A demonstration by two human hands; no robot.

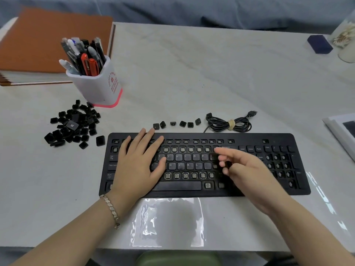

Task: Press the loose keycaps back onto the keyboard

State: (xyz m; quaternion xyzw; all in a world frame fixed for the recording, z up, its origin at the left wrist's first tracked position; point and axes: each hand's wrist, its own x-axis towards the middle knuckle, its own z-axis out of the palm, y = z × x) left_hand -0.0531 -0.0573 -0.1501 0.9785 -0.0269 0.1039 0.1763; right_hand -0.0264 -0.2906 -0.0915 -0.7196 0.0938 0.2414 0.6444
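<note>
The right hand (pixel 244 169) hangs over the right end of the letter block. Its index finger reaches toward the top rows and its other fingers are curled under. It is blurred, and a dark patch sits among the curled fingers, so I cannot tell whether it pinches a keycap or holds nothing.

The left hand (pixel 140 162) lies palm down on the left part of the keyboard (pixel 249 137), fingers straight and slightly spread, pressing flat and gripping nothing. A bracelet (pixel 111 210) circles that wrist.

Between the two hands the keyboard shows caps seated from T to P and from H to L, and the space bar (pixel 176 186) is seated below them. The number row, the lowest letter row and the number pad show bare sockets.

Just behind the keyboard's far edge, past the left fingertips, lies a short row of keycaps (pixel 182 123). Right of it is the coiled cable (pixel 228 123). The big pile of loose keycaps (pixel 73 123) sits well left of both hands, off the keyboard's far left corner and in front of a pen holder (pixel 96 83).

An orange notebook (pixel 48 41) lies behind the holder. A clear plastic bag (pixel 167 221) rests on the table (pixel 192 73) at its near edge.
</note>
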